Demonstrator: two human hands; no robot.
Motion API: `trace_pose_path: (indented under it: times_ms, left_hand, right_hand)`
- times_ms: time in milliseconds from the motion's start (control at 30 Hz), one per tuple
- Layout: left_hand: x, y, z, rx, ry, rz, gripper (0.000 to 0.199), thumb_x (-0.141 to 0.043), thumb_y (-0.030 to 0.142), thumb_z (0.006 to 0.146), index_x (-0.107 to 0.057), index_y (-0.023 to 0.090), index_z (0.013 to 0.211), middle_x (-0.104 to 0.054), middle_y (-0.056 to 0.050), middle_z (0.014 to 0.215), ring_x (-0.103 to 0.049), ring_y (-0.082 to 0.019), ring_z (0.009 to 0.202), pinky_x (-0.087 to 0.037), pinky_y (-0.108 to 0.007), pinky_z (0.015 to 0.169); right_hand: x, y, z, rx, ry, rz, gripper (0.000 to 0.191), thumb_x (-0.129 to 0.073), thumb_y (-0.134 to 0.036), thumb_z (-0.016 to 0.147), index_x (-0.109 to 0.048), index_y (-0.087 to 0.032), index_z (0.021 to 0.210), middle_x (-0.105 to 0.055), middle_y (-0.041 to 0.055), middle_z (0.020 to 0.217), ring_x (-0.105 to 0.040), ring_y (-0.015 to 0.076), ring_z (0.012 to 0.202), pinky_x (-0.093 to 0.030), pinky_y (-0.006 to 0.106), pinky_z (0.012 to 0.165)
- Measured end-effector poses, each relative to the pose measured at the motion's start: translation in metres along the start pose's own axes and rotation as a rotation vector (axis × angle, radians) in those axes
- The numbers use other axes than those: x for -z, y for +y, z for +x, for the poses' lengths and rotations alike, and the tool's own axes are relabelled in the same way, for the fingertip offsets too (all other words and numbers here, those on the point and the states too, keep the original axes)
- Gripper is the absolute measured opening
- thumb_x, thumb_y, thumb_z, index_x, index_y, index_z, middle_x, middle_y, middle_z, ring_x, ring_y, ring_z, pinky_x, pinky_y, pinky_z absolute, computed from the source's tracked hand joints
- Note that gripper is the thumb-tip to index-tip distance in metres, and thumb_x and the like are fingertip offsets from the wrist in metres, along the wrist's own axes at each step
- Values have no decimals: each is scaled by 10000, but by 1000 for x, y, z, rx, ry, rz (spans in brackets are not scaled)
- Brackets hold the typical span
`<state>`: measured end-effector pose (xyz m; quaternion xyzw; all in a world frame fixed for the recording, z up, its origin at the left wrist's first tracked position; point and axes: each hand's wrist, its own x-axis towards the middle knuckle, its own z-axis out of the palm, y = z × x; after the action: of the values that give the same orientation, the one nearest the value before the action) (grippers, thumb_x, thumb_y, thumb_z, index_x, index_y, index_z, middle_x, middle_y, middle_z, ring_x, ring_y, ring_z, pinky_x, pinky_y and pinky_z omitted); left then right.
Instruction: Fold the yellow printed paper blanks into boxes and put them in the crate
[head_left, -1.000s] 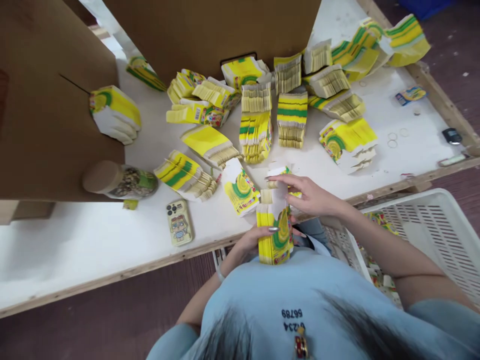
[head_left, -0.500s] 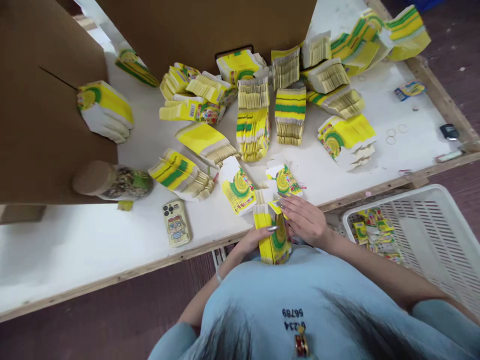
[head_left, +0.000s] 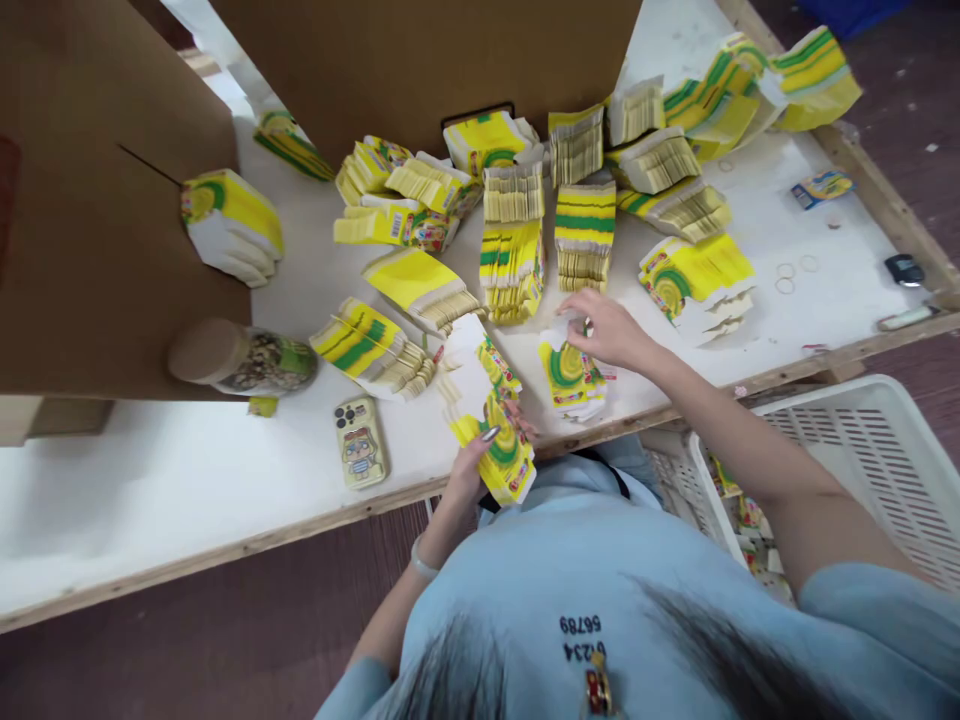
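My left hand (head_left: 474,462) is closed round a stack of flat yellow-green cartons (head_left: 507,462), held slanted over the table's front edge. Its upper end lies near another carton pile with white flaps (head_left: 466,375). My right hand (head_left: 604,330) reaches over a small carton stack (head_left: 570,372) on the table, with thumb and fingertips pinched at its white top flap. Several bundles of folded cartons stand behind, among them a banded one (head_left: 367,350) to the left and an upright one (head_left: 511,265) in the middle.
A phone (head_left: 361,445) and a jar (head_left: 262,362) lie at the left. Large brown cardboard boxes (head_left: 420,60) stand at the back. A white basket (head_left: 855,450) with small packets is below the table at the right. Rubber bands and a tape measure (head_left: 904,269) lie on the right.
My right hand has left the held stack and moved forward to the small carton stack. My left hand has shifted left, tilting its cartons and turning their printed face up.
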<state>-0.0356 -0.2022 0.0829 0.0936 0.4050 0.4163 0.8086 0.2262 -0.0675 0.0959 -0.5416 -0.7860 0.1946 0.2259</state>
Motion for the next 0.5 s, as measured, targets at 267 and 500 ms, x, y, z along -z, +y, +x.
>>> trace_pose_path:
  times_ms: [267, 500]
  left_hand:
    - [-18, -16, 2, 89, -175, 78, 386, -896, 370, 592, -717, 141, 844, -818, -131, 867, -783, -373, 979, -626, -419, 875]
    - [-14, -23, 3, 87, -200, 82, 499, -893, 522, 595, -698, 136, 845, -799, -130, 839, -773, -385, 1002, -620, -436, 893]
  right_hand:
    - [-10, -55, -20, 373, -171, 253, 669, -554, -258, 951, -405, -230, 1603, -548, 125, 1601, -545, 285, 1466, -493, 545, 1200]
    - [-15, -55, -58, 431, 149, 238, 539, -623, -206, 965, -553, -218, 1500, -699, 127, 1438, -631, 272, 1395, -581, 494, 1139]
